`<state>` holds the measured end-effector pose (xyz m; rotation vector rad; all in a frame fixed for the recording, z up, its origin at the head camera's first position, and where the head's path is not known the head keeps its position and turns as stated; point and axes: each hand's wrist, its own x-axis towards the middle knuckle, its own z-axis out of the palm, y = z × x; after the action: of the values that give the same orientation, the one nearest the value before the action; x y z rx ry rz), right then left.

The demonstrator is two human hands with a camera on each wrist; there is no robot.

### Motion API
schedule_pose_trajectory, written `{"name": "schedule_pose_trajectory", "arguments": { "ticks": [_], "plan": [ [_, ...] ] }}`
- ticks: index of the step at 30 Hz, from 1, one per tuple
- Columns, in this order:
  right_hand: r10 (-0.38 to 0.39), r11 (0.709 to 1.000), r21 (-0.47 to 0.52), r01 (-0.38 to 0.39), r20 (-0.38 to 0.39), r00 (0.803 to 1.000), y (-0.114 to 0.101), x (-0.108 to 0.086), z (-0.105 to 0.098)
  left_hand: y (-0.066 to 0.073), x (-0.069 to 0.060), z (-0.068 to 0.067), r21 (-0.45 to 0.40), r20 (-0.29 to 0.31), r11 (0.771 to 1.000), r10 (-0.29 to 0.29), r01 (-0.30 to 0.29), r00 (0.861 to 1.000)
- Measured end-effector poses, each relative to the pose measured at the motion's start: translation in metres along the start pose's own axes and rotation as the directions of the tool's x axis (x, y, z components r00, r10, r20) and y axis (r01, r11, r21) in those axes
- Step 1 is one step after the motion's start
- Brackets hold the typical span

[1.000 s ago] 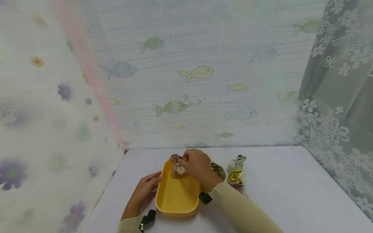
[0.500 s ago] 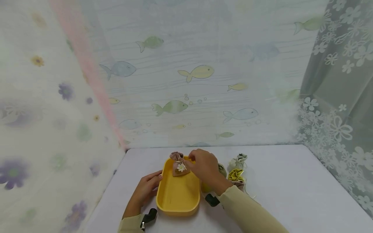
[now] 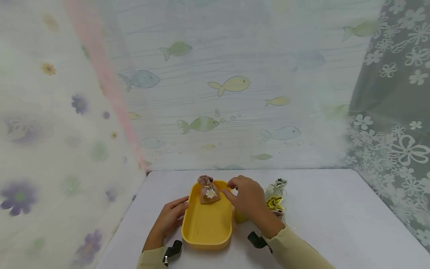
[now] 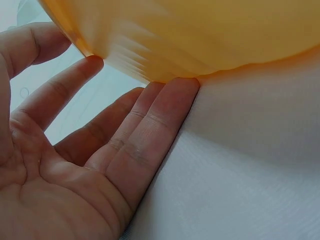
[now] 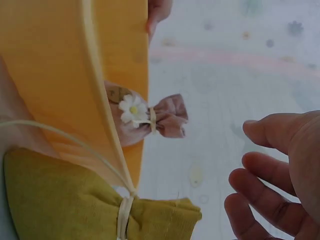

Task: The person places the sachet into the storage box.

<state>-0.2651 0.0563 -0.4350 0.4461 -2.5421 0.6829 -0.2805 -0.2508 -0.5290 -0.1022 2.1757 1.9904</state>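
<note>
A pink pouch with a white flower [image 3: 209,193] leans at the far end inside the yellow tray [image 3: 206,225]; in the right wrist view the pouch [image 5: 133,116] has its gathered neck above the rim. My left hand [image 3: 169,219] touches the tray's left side, and in the left wrist view the straight fingers [image 4: 172,100] of that hand [image 4: 85,135] rest against its wall. Just right of the tray, my right hand [image 3: 249,200] holds nothing; its fingers are spread and loosely bent in the right wrist view [image 5: 275,175].
Right of the tray are a pale grey-green pouch [image 3: 276,188] and a pouch with a yellow top [image 3: 275,203]. A mustard-yellow pouch [image 5: 55,195] lies beside the tray, partly behind the right hand in the head view. Printed curtains stand behind the white table [image 3: 322,216].
My right hand has let go of the pink pouch and moved right, off the tray. The pouch stays in the tray, and my left hand has stayed at its side.
</note>
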Motion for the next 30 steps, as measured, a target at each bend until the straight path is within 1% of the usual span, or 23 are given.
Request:
{"name": "schedule_pose_trajectory", "arguments": {
  "ticks": [4,8,11,15,18,22,26,30],
  "plan": [
    [0.023,1.0,0.008,-0.023,0.037,0.999,0.001,-0.014,-0.012,-0.002,-0.015,0.002,-0.008,-0.022,1.0,-0.005,0.005,1.0],
    [0.053,0.999,0.009,-0.054,0.072,0.996,0.009,-0.028,-0.022,-0.003,-0.029,0.006,-0.018,-0.042,1.0,-0.007,0.006,0.999],
    [0.052,0.998,0.023,-0.053,0.051,0.997,0.02,-0.042,-0.032,-0.004,-0.037,0.01,-0.027,-0.035,1.0,-0.005,0.004,0.999],
    [0.037,0.998,0.051,-0.036,-0.02,0.999,0.035,-0.061,-0.046,-0.006,-0.049,0.017,-0.029,-0.03,1.0,-0.004,0.003,1.0],
    [0.038,0.998,0.056,-0.035,-0.052,0.998,0.046,-0.07,-0.052,-0.007,-0.047,0.02,-0.029,-0.035,1.0,-0.007,0.006,0.999],
    [0.031,0.998,0.058,-0.028,-0.05,0.998,0.054,-0.077,-0.058,-0.006,-0.046,0.02,-0.031,-0.046,1.0,0.002,-0.003,0.999],
    [0.025,0.998,0.066,-0.023,-0.029,0.999,0.059,-0.081,-0.066,-0.005,-0.046,0.019,-0.027,-0.053,1.0,0.004,-0.006,0.999],
    [0.035,0.996,0.087,-0.037,0.022,0.999,0.065,-0.085,-0.073,-0.006,-0.047,0.021,-0.023,-0.053,1.0,-0.006,0.005,0.999]
  ]
}}
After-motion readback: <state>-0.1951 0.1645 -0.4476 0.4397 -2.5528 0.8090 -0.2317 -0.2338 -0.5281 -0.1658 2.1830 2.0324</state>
